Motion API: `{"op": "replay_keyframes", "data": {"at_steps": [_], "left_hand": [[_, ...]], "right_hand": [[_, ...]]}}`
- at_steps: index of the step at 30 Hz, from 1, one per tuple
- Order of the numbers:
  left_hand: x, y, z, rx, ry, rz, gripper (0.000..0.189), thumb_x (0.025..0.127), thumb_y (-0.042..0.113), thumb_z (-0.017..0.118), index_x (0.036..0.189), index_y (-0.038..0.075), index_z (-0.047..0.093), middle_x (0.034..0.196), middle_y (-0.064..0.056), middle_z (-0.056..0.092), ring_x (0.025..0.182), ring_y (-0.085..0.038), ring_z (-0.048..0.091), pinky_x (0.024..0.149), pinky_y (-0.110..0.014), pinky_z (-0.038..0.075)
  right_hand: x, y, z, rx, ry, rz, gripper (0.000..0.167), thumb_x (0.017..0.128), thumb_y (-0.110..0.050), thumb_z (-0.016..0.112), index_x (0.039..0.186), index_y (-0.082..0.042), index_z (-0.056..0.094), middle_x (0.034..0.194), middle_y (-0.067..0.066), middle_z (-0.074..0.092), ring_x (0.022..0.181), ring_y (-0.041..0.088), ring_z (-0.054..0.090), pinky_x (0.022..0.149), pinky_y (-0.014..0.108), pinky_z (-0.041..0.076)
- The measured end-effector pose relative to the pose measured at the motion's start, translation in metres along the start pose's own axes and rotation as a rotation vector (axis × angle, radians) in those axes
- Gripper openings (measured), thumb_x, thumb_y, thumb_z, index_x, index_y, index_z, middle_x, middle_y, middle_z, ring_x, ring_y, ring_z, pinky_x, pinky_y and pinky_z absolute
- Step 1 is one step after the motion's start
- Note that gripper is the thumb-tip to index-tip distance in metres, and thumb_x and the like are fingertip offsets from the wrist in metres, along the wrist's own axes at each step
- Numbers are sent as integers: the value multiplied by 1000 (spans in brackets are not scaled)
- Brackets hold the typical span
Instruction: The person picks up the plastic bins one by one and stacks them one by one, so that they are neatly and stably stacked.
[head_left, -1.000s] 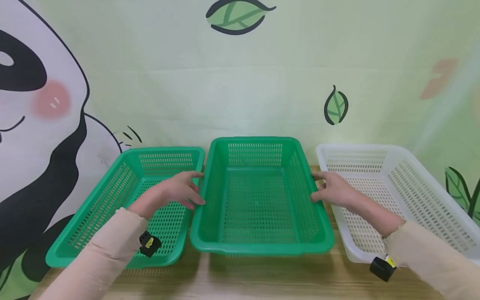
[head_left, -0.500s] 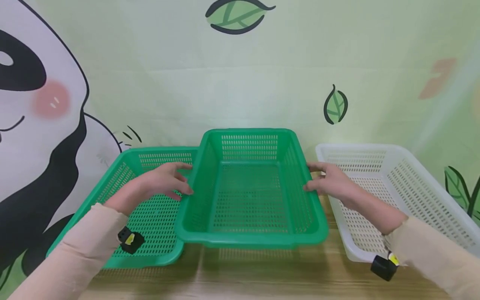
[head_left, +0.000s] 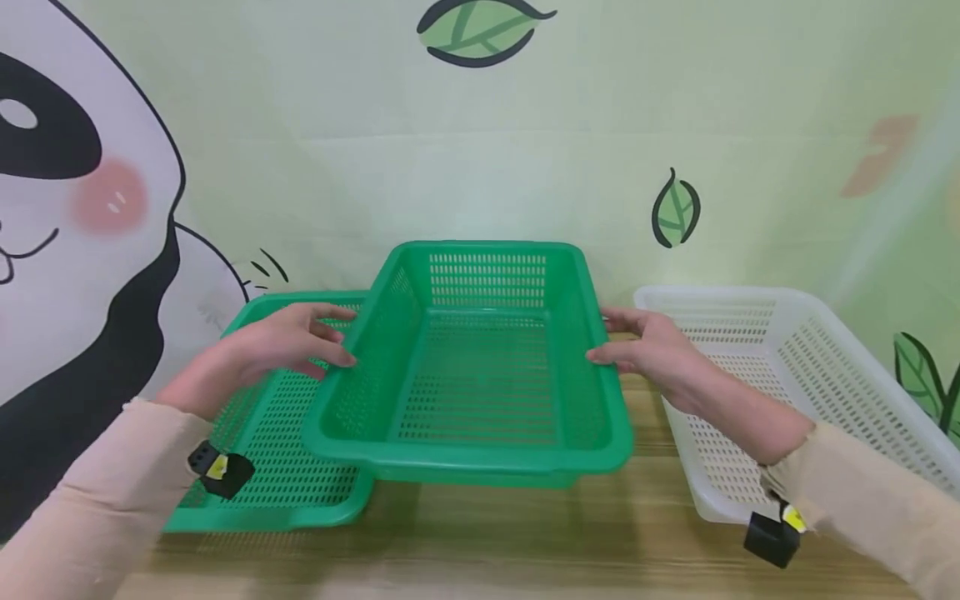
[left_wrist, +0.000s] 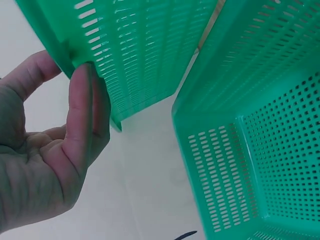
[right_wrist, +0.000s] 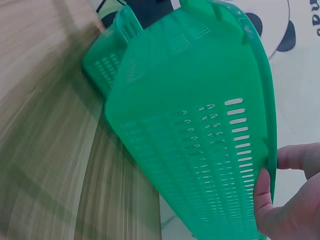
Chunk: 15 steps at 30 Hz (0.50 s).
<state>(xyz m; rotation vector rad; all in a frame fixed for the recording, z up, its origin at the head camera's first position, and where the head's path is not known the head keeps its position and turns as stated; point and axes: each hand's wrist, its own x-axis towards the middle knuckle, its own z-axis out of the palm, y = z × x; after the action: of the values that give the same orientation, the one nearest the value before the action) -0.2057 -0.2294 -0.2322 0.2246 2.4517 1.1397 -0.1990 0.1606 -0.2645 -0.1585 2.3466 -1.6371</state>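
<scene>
Between both hands is an empty green plastic basket (head_left: 480, 375), raised off the table and overlapping a second green basket (head_left: 288, 450) on the left in the head view. My left hand (head_left: 281, 342) pinches its left rim; in the left wrist view the thumb (left_wrist: 37, 72) and fingers lie on either side of that rim, with the second basket below. On the opposite rim, my right hand (head_left: 652, 358) holds on with thumb outside and fingers curled over. The right wrist view shows the raised basket's slotted side wall (right_wrist: 200, 145) above the wood.
A white slotted basket (head_left: 750, 400) stands on the right of the wooden table (head_left: 480, 542), under my right forearm. Close behind the baskets hangs a pale green cloth (head_left: 480, 167) printed with a panda and leaves. A small black device hangs at each wrist.
Both hands have carried the green basket up and to the left, from between the other two to partly over the left green basket. The left green and white baskets have stayed put.
</scene>
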Motion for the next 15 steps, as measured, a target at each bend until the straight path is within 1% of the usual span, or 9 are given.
{"op": "replay_keyframes", "data": {"at_steps": [5,10,15], "left_hand": [[-5,-4,-7,-1,39,19,74,83,15,64,143,2,22,135,-28,36,120,-36,42,83,-37,50],[-11,-8,-13,17,92,25,73,83,14,63,143,2,22,134,-28,37,119,-36,43,82,-37,50],[-18,-12,-24,44,107,29,73,83,14,63,143,2,23,135,-28,35,121,-37,41,82,-38,49]], "right_hand": [[-3,-9,8,-1,8,-6,74,83,-10,62,144,-5,20,135,18,35,113,28,45,94,38,41],[-2,-18,17,54,14,-35,73,83,-6,60,144,-6,21,136,17,35,111,27,46,90,34,44],[-1,-25,26,97,17,-56,68,83,-5,59,143,-6,26,132,14,38,108,25,49,90,35,44]]}}
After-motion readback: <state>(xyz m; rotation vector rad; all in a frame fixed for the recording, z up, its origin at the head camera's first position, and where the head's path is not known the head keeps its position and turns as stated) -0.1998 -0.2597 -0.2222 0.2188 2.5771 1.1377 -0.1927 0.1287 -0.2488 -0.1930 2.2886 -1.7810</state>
